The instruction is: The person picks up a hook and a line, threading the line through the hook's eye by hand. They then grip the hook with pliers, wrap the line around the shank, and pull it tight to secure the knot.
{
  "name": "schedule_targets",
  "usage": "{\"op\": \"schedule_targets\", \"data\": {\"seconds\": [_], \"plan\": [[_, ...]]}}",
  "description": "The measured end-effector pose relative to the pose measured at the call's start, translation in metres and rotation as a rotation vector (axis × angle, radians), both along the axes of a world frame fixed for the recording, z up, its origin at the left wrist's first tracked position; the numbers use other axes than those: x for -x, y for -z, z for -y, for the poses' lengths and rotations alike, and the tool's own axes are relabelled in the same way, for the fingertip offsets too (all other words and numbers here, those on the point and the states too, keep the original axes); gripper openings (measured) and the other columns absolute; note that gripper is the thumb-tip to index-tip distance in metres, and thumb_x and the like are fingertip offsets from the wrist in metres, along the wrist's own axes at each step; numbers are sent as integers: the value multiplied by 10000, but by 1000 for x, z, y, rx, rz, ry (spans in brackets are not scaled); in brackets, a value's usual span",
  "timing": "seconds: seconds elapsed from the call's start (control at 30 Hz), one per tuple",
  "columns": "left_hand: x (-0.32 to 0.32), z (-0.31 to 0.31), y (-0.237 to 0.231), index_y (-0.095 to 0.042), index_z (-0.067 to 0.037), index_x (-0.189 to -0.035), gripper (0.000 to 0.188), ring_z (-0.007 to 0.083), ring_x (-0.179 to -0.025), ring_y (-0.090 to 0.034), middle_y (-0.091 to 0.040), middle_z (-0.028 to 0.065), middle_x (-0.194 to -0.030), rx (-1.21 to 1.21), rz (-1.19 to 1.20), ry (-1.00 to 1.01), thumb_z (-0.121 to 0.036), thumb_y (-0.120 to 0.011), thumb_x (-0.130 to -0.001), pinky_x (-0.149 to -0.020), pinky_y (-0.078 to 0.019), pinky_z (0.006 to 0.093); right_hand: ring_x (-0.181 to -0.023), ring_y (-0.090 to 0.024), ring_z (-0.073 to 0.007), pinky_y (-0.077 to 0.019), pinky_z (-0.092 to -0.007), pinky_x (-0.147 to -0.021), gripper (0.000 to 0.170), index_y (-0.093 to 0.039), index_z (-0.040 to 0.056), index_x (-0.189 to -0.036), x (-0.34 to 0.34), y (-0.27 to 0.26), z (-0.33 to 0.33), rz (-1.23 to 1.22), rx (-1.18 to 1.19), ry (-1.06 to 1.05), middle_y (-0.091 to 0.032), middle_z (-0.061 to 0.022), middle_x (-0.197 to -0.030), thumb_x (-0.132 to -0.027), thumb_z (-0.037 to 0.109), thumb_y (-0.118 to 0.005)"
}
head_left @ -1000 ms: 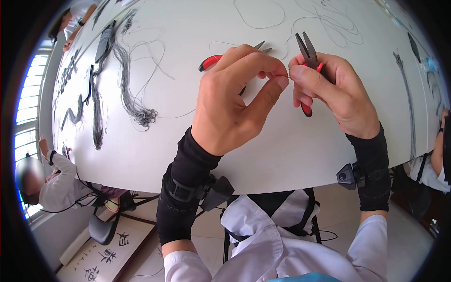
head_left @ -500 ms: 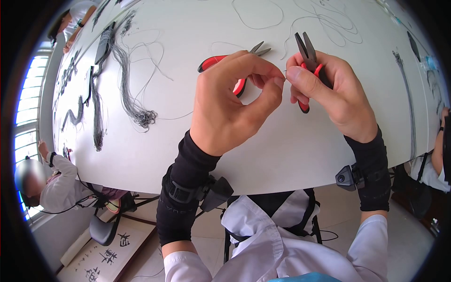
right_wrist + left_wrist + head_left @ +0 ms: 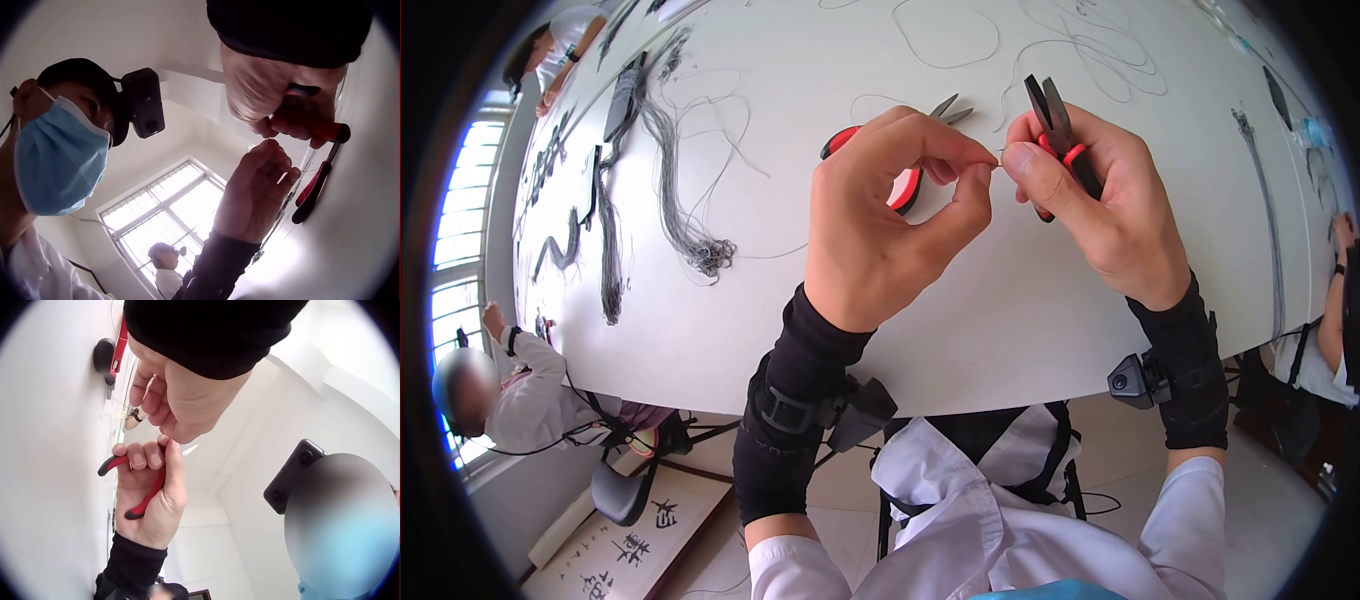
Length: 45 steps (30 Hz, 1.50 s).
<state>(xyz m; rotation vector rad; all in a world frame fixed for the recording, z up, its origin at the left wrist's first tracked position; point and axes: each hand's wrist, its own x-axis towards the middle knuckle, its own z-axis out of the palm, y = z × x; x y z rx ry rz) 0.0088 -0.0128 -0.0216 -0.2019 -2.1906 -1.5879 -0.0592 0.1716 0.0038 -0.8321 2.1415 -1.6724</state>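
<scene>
My left hand (image 3: 875,225) pinches a thin grey cord (image 3: 999,156) between thumb and forefinger. Its fingertips are close to those of my right hand (image 3: 1115,215), where only a very short bit of the cord shows. Lying across the right palm is a pair of pliers (image 3: 1055,122) with red and black handles, gripped by the curled fingers, dark jaws pointing away from me. The right thumb and forefinger meet at the cord's end. Partly hidden behind the left hand, scissors (image 3: 949,108) with red and black handles lie on the white table (image 3: 990,330).
Bundles of grey cord (image 3: 668,185) lie at the left, one wound on a dark holder (image 3: 625,98). Loose cord loops (image 3: 1100,60) spread at the back. A long strand bundle (image 3: 1268,220) lies at the right. Other people sit around the table.
Both hands have shifted slightly left, still fingertip to fingertip. The pliers have turned a little in the right hand, and their lower handle shows less. The scissors stay on the table.
</scene>
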Motion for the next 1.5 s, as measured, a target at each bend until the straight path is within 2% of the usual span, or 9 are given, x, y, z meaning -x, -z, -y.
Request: {"op": "schedule_targets", "data": {"seconds": [0.2, 0.5, 0.7, 0.87, 0.93, 1.17, 1.3, 1.4, 1.5], "plan": [[4, -2, 3, -695, -37, -863, 153, 198, -737, -643, -674, 62, -818, 132, -203, -55, 26, -749, -734, -681, -512, 295, -611, -493, -65, -405, -236, -576, 296, -669, 40, -948, 1, 1, -1, 181, 22, -33, -538, 15, -681, -973, 334, -641], [-2, 1, -8, -698, 19, -975, 178, 163, -842, -627, -690, 85, -934, 219, -134, -32, 72, -725, -807, -800, -504, 286, -613, -548, -83, -433, -241, -565, 316, -644, 39, -891, 5, 4, -3, 259, 95, -46, -573, -4, -679, -994, 337, -628], [-2, 0, -5, -702, 6, -947, 152, 173, -834, -640, -693, 85, -919, 223, -165, -18, 53, -736, -806, -795, -506, 292, -608, -547, -87, -431, -244, -559, 315, -639, 32, -881, -4, 4, -3, 333, 131, -11, -572, -7, -677, -997, 325, -630], [-6, -3, -10, -673, 21, -913, 105, 174, -826, -631, -689, 95, -910, 264, -144, -44, 55, -720, -825, -792, -501, 282, -610, -523, -91, -444, -245, -597, 289, -616, 16, -916, -8, -6, -30, 111, 103, 153, -551, -4, -687, -1013, 286, -589], [-2, -2, -8, -683, -15, -880, 115, 215, -766, -643, -667, 82, -844, 243, -210, -68, 44, -724, -791, -714, -511, 297, -654, -522, -102, -451, -249, -632, 239, -586, 8, -960, -10, -16, -60, 30, 160, 291, -532, -7, -709, -1020, 237, -557], [-10, -11, -20, -662, 25, -904, 67, 178, -804, -589, -658, 84, -872, 233, -109, 66, 45, -690, -846, -790, -485, 289, -749, -504, -137, -487, -360, -847, 169, -524, 21, -919, -27, -91, -274, -267, 387, 943, -475, -16, -773, -1026, 149, -555], [-16, -24, -15, -671, 23, -884, 60, 202, -780, -606, -655, 98, -831, 285, -9, 319, 13, -704, -834, -746, -491, 304, -723, -528, -143, -538, -347, -800, 217, -524, 28, -863, -80, -132, -367, -607, 298, 1281, -492, -19, -765, -1010, 164, -607], [-20, -31, -12, -693, 27, -910, 62, 207, -765, -617, -652, 109, -799, 317, 72, 494, -8, -694, -858, -706, -491, 319, -714, -549, -135, -554, -322, -777, 211, -535, 33, -871, -115, -158, -413, -613, 228, 1409, -529, -25, -764, -997, 169, -636], [-24, -31, -14, -701, 35, -925, 79, 208, -727, -614, -649, 105, -754, 356, 125, 470, -25, -688, -876, -684, -489, 328, -699, -555, -123, -544, -293, -729, 214, -579, 15, -910, -131, -177, -462, -649, 128, 1472, -545, -20, -775, -993, 200, -649]]}}
